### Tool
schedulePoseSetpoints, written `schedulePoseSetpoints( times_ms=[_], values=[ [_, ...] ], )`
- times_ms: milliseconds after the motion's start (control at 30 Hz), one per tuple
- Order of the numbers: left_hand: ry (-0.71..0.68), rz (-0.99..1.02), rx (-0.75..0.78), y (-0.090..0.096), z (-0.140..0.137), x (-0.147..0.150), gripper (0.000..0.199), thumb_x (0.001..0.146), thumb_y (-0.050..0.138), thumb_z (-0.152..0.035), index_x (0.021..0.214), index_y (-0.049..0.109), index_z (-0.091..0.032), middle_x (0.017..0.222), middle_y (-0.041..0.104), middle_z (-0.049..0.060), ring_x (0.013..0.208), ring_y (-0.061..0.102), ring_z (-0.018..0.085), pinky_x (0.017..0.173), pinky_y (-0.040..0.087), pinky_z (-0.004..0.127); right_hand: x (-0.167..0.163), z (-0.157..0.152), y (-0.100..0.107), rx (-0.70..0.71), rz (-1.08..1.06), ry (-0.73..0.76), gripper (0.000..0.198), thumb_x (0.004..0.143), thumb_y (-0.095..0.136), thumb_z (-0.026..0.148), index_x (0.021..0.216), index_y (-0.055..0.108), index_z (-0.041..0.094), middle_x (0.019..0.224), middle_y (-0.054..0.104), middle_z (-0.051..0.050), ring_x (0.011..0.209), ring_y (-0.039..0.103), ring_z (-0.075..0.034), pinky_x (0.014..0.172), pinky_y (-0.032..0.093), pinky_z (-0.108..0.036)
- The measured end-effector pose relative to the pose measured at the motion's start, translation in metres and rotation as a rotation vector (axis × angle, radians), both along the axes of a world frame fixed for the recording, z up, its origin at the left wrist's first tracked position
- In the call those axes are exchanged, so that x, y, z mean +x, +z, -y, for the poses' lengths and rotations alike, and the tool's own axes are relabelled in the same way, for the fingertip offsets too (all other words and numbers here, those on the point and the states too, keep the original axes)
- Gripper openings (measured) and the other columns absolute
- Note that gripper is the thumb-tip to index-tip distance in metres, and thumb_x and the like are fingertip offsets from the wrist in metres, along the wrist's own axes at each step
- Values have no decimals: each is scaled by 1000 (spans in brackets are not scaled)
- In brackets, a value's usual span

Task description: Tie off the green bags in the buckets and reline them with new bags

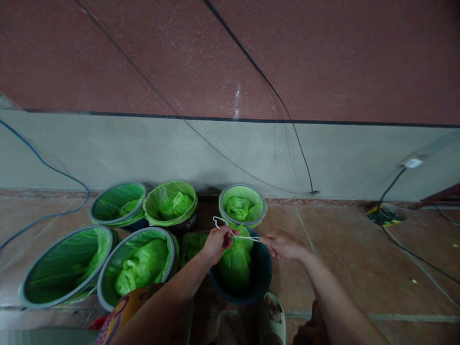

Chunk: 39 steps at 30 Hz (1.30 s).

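Note:
A green plastic bag (pixel 234 266) stands gathered up inside a dark blue bin (pixel 265 273) in front of me. A white drawstring (pixel 247 237) stretches between my two hands at the bag's neck. My left hand (pixel 219 243) is closed on the string, and a loose white loop (pixel 217 221) sticks up beyond its fingers. On the other side, my right hand (pixel 282 243) pinches the string's far end and holds it taut to the right. The bag's lower part is hidden inside the bin.
Several bins with green liners stand to the left, among them a grey-rimmed bin (pixel 104 292). Another lined bin (pixel 265 207) is by the wall. A blue cable (pixel 53 168) crosses the left floor. A black cable (pixel 406 247) runs at right. My slipper (pixel 281 316) is beside the blue bin.

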<state>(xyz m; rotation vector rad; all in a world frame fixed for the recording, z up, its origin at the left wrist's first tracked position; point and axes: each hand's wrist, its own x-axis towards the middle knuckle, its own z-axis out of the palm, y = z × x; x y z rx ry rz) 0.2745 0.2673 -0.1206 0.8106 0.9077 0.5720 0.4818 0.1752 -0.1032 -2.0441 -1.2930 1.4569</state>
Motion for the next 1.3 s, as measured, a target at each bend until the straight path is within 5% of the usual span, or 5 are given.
schedulePoseSetpoints(
  times_ms=[300,467,733,1067,1300],
  values=[
    [-416,-28,456,-2,8,3,28,60,80,-33,73,66,-13,59,55,-3,53,47,8,53,36,21,-38,-7,33,459,-260,-3,53,83,50,64,60,52,17,60,48,2,58,45,-9,55,38,-22],
    [-586,-87,592,0,16,1,31,83,59,-42,75,69,-14,56,51,-2,51,40,7,50,32,20,-58,-12,20,426,-349,-145,49,84,45,67,87,56,18,67,53,3,51,47,-8,46,38,-20],
    [-402,-108,549,-8,14,3,27,84,55,-39,73,60,-16,61,53,-2,51,48,9,50,41,21,-53,-11,-4,268,-320,-151,53,83,41,69,87,53,18,64,54,3,48,51,-8,42,42,-19],
    [-380,-39,510,-9,13,2,21,81,57,-36,75,59,-15,64,53,-2,52,50,8,51,41,20,-58,-12,1,187,-354,15,24,73,51,22,98,52,19,81,63,1,52,53,-6,42,38,-16],
    [-281,-62,404,-11,11,4,22,75,63,-38,79,63,-16,58,55,-3,48,50,8,50,41,21,-51,-13,-16,214,-193,-84,14,77,53,33,78,56,19,57,50,6,48,47,-7,45,39,-17]
  ],
)
